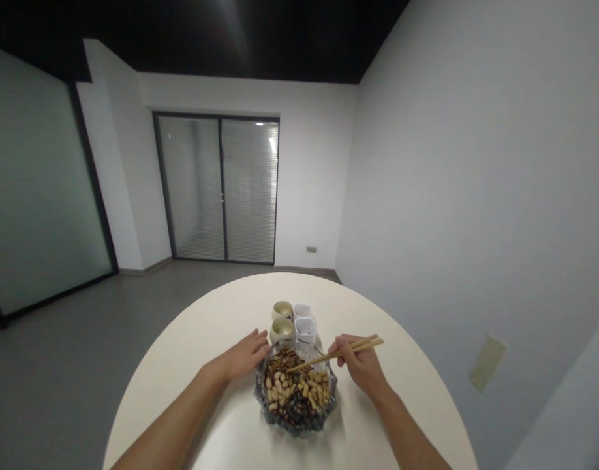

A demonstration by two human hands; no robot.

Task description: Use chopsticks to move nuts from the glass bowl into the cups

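Note:
A pair of wooden chopsticks point(323, 358) is held in my right hand point(357, 363), with the fingers closed round them. Their tips reach into a clear glass snack dish point(299, 427) with a scalloped rim. Inside it lie separate heaps: brown seeds point(286, 358), pistachio-like nuts point(278, 386), peanuts in shells point(316, 390) and dark pieces point(299, 408). Whether the tips grip a seed is too small to tell. My left hand point(248, 352) rests at the dish's left rim, fingers stretched out, holding nothing.
Behind the dish stand two pale green cups point(282, 328) and two white square cups point(305, 328). All are on a round cream table point(196, 333). A white wall point(466, 183) runs close along the right side. Glass doors point(221, 189) with blinds are at the back.

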